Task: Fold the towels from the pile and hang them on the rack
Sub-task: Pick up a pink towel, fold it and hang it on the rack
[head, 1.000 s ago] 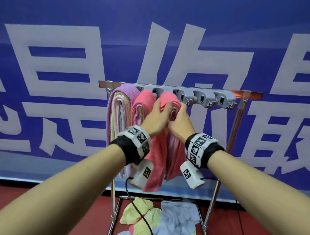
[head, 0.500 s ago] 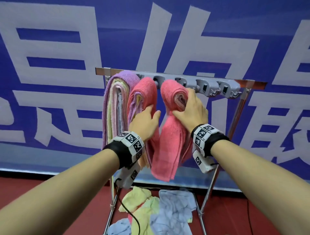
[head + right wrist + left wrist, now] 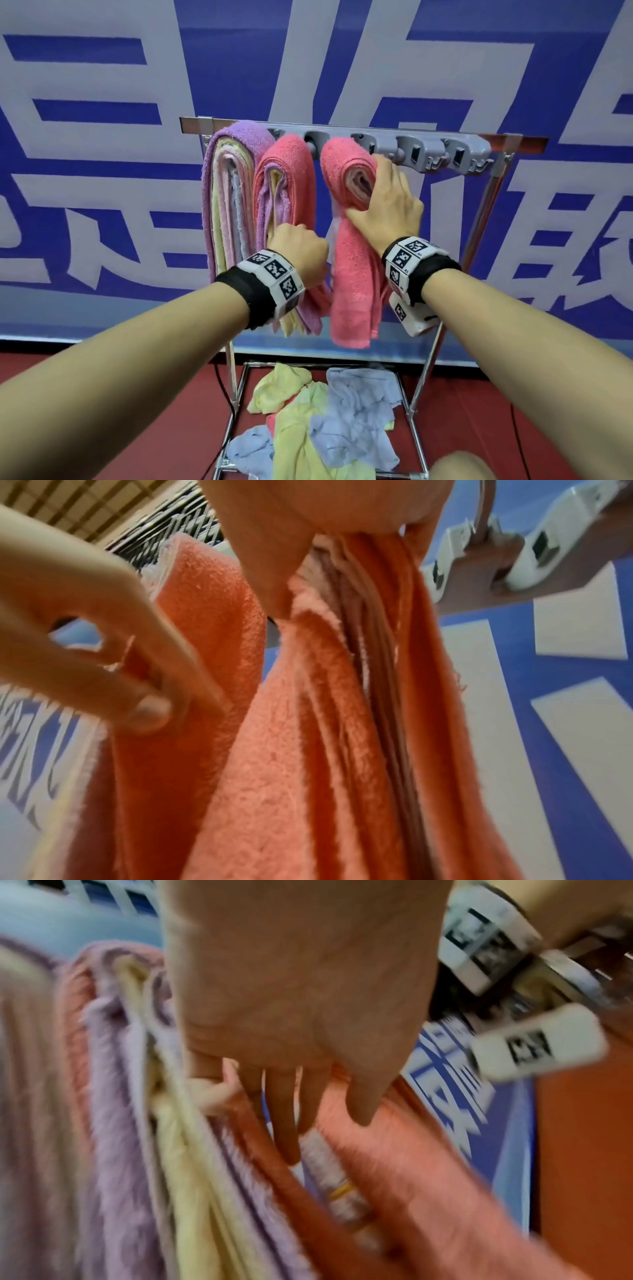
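Nearest the camera, two bare forearms are seen reaching forward, each wrapped in a black wrist band carrying white tiles printed with square black-and-white marker codes; no readable letters can be made out on them. Below and between the arms, a loose pile of towels in yellow, pale blue and a little pink is spread on the low shelf of the rack, over a red floor.

The left hand is held low against the middle bundle, a pink towel folded round lilac and yellow layers. In the left wrist view its fingers point down into the gap between the two pink bundles, and its thumb and forefinger appear to pinch a pink edge, though the blur leaves this uncertain. The right hand is laid on the rightmost pink towel, fingers wrapped over its folded top, thumb on the near face; this towel hangs from the rail beside the other two bundles. At the far left hangs a lilac towel stuffed with pastel layers.

A grey hook strip is fixed along the rail, its right-hand hooks bare. Behind, a blue banner bears large pale characters, cropped too closely to be read.
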